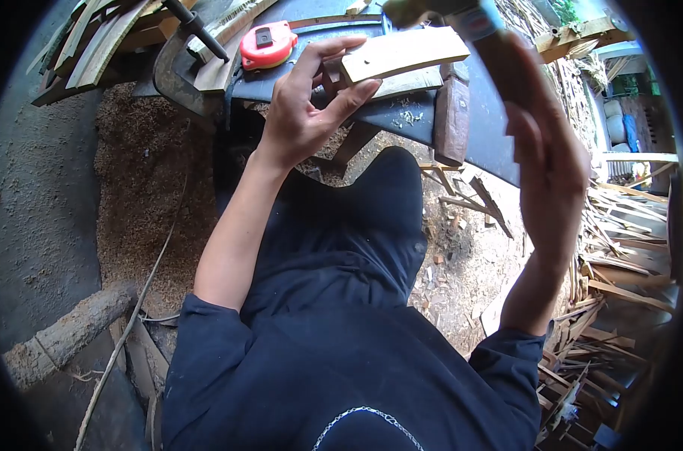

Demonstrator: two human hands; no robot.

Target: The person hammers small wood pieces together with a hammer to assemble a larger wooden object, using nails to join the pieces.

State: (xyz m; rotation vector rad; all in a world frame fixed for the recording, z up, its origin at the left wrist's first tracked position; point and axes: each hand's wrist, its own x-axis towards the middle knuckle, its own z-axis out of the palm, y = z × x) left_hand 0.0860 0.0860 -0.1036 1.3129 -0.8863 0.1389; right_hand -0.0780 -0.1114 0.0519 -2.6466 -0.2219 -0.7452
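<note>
Two hands busy: left hand (300,113) pinches the pale wood strip (405,51) steady on the surface (401,116), right hand (544,161) grips a raised tool handle (480,26) above it.

This is a rough outdoor woodworking yard. The earthen ground (142,195) is covered in sawdust and shavings, and split wooden offcuts (619,255) lie heaped at the right. A dark bench (409,113) carries a red tape measure (267,43) and a metal clamp (182,71), with cut wooden slats (93,37) stacked beside it and a log (71,331) on the ground.
</note>
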